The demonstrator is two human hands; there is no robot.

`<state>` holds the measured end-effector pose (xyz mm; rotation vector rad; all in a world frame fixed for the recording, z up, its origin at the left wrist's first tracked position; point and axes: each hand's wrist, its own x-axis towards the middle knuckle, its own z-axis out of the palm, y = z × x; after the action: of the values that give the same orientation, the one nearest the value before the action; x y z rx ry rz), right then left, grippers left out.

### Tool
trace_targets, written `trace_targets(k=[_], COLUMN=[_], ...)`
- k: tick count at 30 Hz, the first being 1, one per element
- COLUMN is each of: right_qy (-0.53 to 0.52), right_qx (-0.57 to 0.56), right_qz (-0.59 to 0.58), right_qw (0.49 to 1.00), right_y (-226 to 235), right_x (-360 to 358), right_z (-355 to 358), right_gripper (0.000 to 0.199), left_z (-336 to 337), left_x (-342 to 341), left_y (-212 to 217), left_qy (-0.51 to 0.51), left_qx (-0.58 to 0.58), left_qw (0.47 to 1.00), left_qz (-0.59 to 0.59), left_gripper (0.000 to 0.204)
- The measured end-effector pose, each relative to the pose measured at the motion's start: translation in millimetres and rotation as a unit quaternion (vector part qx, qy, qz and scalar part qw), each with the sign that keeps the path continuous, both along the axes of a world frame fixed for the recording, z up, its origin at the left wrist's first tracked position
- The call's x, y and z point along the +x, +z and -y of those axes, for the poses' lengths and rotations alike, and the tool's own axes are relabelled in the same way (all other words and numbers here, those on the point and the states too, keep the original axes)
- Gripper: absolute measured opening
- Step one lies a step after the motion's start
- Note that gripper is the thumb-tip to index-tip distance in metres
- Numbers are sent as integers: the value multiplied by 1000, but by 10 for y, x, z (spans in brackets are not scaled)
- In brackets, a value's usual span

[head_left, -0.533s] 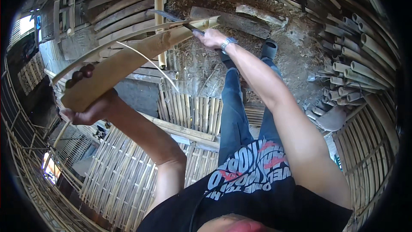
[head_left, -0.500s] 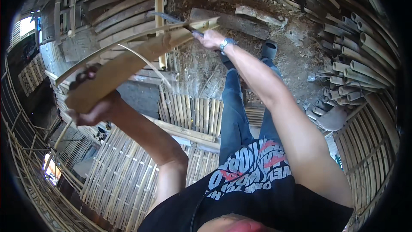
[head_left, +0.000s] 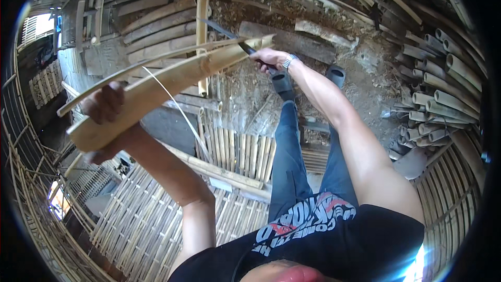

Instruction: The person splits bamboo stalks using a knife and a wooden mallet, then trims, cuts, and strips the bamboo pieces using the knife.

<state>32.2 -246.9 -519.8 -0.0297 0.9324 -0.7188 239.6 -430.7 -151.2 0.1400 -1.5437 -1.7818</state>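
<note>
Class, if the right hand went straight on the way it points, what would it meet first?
Beyond the knife it holds, the right hand would probably meet the split bamboo first, though depth is unclear.

Pale split bamboo (head_left: 172, 79), slanting up rightward, narrow strip (head_left: 172, 55) along upper edge, dark knife (head_left: 246, 47) near far end

Well to the right of the right hand (head_left: 267, 59), we note stacked hollow bamboo poles (head_left: 443, 96); just beyond that hand, a weathered plank (head_left: 307, 48). Below and right of the left hand (head_left: 106, 103), we record a slatted bamboo panel (head_left: 156, 213); nearer, a dark grey slab (head_left: 169, 127).
</note>
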Motion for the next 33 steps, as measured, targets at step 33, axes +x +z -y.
trace_targets(k=[33], right_qy=[0], right_qx=[-99], right_qz=[-482], right_qw=[871], right_y=[661], right_x=[-212], right_z=[-560], right_gripper=[35], left_z=[-291], left_x=[-201], left_y=[556], left_qy=[163], left_qx=[-157], left_qw=[974], left_qz=[3], left_gripper=[38])
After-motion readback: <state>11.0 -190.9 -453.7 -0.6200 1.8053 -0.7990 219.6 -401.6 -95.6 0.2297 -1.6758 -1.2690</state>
